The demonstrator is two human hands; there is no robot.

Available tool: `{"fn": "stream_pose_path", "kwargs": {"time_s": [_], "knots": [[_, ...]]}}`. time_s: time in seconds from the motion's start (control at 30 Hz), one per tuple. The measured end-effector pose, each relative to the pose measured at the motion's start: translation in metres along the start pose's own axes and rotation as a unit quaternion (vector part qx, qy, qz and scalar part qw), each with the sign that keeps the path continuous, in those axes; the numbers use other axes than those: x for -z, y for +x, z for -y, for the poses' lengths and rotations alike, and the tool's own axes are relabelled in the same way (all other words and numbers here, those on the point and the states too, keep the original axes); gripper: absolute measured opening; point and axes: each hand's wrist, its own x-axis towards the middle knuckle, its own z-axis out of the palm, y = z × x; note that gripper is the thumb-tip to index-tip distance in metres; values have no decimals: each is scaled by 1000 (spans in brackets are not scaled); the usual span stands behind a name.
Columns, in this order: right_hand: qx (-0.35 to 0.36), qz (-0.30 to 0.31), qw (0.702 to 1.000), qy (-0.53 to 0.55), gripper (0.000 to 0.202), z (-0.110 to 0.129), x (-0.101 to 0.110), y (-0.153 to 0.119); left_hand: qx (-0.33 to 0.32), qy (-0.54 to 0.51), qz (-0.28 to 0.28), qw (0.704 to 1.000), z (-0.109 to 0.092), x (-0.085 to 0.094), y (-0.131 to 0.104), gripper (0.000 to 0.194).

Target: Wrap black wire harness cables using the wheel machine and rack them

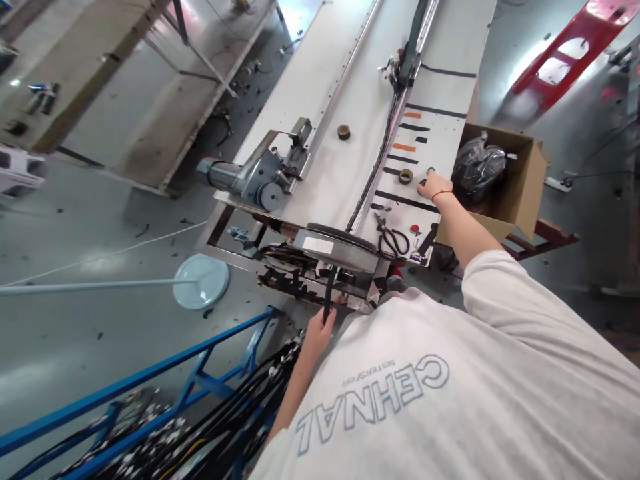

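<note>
My left hand [320,331] is closed around the end of a black wire harness [329,293], below the near end of the workbench. The harness runs up past a round metal-rimmed wheel [340,247] and along the bench [325,160]. Stretched out to the bench's right side, my right hand [436,186] has its fingers on a small dark round thing that looks like a roll of tape [423,183], partly hidden. Beside it lies another roll of tape [405,177]. Black-handled scissors [393,239] rest nearer to me. A brown tape roll [343,132] sits mid-bench.
A motor unit [245,177] is fixed on the bench's left. Right of the bench stands a cardboard box [530,180] with a black plastic bag [480,167]. A blue rack [200,380] with many cables is at lower left, near a pale round base [201,281].
</note>
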Motion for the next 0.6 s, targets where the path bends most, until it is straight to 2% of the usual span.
{"fn": "stream_pose_path", "kwargs": {"time_s": [0.1,0.17,0.2,0.27,0.3,0.37,0.4,0.43,0.47,0.5,0.57,0.6], "knots": [[7,-8,1000,21,62,5,11,5,-13,-45,-15,999,-3,-9,13,41],[49,-46,995,70,57,17,23,-14,-10,-86,-29,996,-8,-14,22,44],[91,-72,987,111,53,26,28,-35,-6,-106,-36,994,-11,-16,27,45],[210,-107,948,214,45,46,33,-98,3,-149,-56,987,-18,-14,37,48],[275,-94,919,265,41,57,31,-138,10,-172,-74,982,-20,-10,42,49],[407,-12,849,336,35,78,15,-219,16,-211,-105,972,-24,4,51,51],[468,39,810,351,33,89,2,-254,13,-225,-111,968,-25,12,54,51],[503,70,784,358,32,100,-13,-281,6,-232,-106,967,-25,20,56,52],[505,72,786,350,33,111,-29,-299,-3,-234,-92,968,-25,27,58,52],[483,65,808,332,34,122,-46,-307,-13,-231,-74,970,-25,34,59,52],[400,58,867,290,31,142,-76,-302,-29,-221,-44,974,-25,41,59,52],[367,65,885,277,26,149,-87,-293,-34,-216,-33,975,-26,43,58,52]]}}
